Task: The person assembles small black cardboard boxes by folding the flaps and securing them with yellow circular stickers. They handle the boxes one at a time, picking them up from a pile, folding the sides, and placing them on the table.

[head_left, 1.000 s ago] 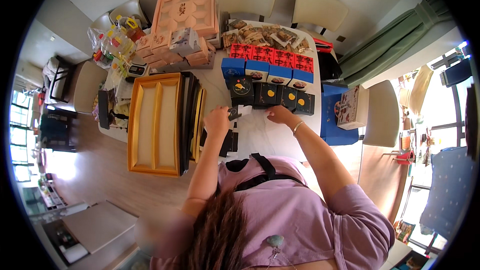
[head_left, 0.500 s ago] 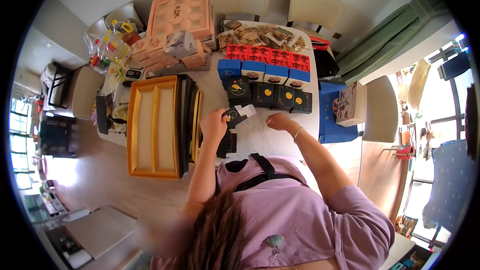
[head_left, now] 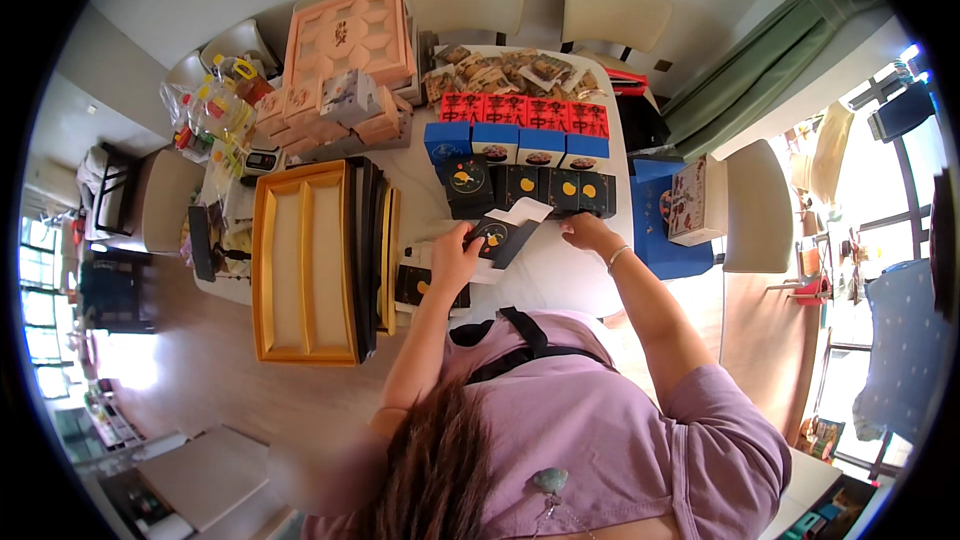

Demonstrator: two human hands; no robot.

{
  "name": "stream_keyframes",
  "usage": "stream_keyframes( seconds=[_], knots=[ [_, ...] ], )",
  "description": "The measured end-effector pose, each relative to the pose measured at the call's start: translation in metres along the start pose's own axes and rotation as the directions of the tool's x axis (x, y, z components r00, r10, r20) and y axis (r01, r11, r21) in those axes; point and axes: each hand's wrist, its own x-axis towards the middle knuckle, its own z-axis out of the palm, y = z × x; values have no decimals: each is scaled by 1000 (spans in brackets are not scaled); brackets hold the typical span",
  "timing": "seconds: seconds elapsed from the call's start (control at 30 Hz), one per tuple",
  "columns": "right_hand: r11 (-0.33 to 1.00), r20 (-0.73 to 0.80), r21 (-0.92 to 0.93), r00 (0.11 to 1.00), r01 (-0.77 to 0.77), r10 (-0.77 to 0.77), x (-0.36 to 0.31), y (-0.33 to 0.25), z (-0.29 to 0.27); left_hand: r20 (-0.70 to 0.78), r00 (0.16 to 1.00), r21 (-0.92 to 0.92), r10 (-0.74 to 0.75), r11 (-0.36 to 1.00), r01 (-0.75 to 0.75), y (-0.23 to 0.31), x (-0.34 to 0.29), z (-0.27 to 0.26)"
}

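My left hand [head_left: 455, 258] is closed on a black folding carton [head_left: 497, 238] with a yellow motif. White inner flaps stick out at the carton's upper right end, which looks unfolded. To the right, my right hand [head_left: 592, 237] has its fingers curled together, close to the row of black boxes [head_left: 563, 190]; whether anything is in them is hidden. Another black box [head_left: 465, 182] stands at the left end of that row. Below my left wrist, more black cartons with white flaps [head_left: 412, 285] lie on the table.
Behind the black row stand blue boxes [head_left: 497, 143], red boxes [head_left: 507, 110] and a pile of small packets [head_left: 510, 70]. Gold-rimmed trays [head_left: 305, 265] lie stacked on the left. Pink boxes [head_left: 300, 108] and oil bottles [head_left: 215, 105] stand beyond. A blue bag [head_left: 655, 225] rests at the right.
My left hand has moved right with the carton, which is now tilted and nearer the black row. My right hand has also shifted right. More flat black cartons show beneath my left wrist.
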Motion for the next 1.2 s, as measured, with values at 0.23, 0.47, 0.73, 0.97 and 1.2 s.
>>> stream_keyframes(
  seconds=[0.23,0.47,0.73,0.97,1.2],
  knots=[
    [424,-177,879,974,220,-138,-33,-93,-21,164,921,-746,-352,567,350,2,2,-2],
    [52,-188,982,970,182,153,-81,-145,-87,73,989,-742,-125,656,138,21,19,-6],
    [-270,-232,931,969,245,81,-109,-159,-94,336,916,-928,219,-90,362,82,1,-35],
    [-76,-306,943,935,324,180,-127,-186,-80,442,877,-897,187,77,436,67,-25,-21],
    [139,-263,954,964,265,-33,-143,-187,-85,181,982,-890,-59,414,189,96,-18,-28]
  ],
)
